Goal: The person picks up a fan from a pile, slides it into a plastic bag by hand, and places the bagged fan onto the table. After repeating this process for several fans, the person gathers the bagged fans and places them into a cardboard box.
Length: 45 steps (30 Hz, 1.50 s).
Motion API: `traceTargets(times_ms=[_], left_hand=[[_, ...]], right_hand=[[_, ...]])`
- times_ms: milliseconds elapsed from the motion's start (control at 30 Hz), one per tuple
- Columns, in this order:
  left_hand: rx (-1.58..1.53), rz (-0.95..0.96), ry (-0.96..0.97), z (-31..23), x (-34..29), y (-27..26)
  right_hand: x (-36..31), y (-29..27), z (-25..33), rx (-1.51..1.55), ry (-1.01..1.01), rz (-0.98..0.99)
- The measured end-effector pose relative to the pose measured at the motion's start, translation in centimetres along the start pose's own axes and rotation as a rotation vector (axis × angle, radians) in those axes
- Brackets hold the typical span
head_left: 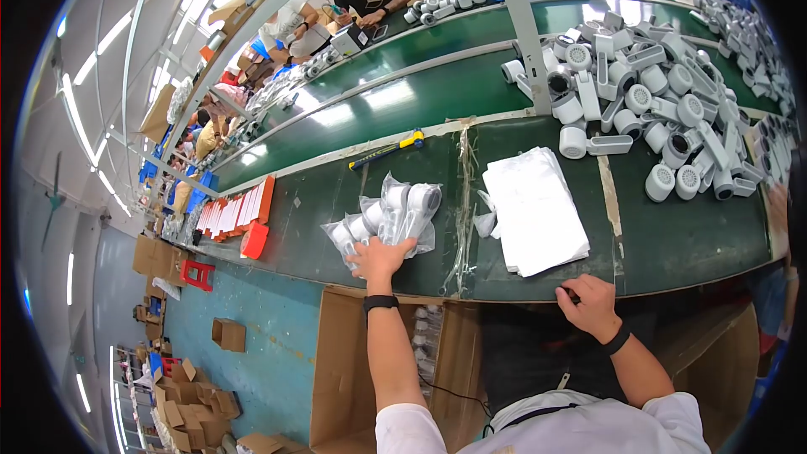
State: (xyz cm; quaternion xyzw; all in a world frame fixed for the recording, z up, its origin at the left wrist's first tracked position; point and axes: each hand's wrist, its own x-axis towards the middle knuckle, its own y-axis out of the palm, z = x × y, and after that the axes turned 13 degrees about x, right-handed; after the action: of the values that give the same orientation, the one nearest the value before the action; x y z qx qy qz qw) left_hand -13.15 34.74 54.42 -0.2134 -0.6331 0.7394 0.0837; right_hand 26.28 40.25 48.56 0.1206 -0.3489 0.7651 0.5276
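Observation:
My left hand (378,259) reaches over the near end of several white-grey plastic parts with round heads, each in a clear plastic bag (395,210). Its thumb and fingers are spread across the bags and grip them. At the table's front edge, my right hand (588,307) is curled closed; what it holds, if anything, is hidden. Just beyond it lies a stack of white plastic bags (536,210), with a small crumpled clear piece at its left side.
A big heap of unbagged white-grey parts (647,92) covers the right of the green table. A yellow-and-black hammer (387,150) lies behind the bagged parts. Orange-red holders with white papers (235,212) stand left. An open carton (336,370) sits below the edge. People work across the belt.

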Motion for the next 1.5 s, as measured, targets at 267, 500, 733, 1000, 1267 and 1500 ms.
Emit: traceTargets(times_ms=[267, 500, 733, 1000, 1267, 1500], left_hand=[[0.016, -0.124, -0.025, 0.1, -0.6, 0.6], [0.003, -0.089, -0.027, 0.1, -0.6, 0.1], [-0.032, 0.001, -0.038, -0.1, -0.5, -0.5], [-0.010, -0.152, -0.043, 0.5, -1.2, 1.1], [-0.014, -0.237, -0.023, 1.9, -2.9, 1.6], [-0.041, -0.404, -0.051, 5.5, -5.1, 1.5]], right_hand=[[0.0, 0.0, -0.1, -0.008, -0.020, -0.009], [-0.1, 0.2, -0.1, -0.009, -0.015, -0.005], [-0.2, 0.0, -0.1, 0.016, -0.012, -0.017], [-0.2, 0.0, 0.0, 0.018, -0.035, -0.014], [-0.3, 0.0, 0.1, -0.006, -0.013, -0.002], [0.0, 0.3, -0.4, -0.001, -0.001, 0.011]])
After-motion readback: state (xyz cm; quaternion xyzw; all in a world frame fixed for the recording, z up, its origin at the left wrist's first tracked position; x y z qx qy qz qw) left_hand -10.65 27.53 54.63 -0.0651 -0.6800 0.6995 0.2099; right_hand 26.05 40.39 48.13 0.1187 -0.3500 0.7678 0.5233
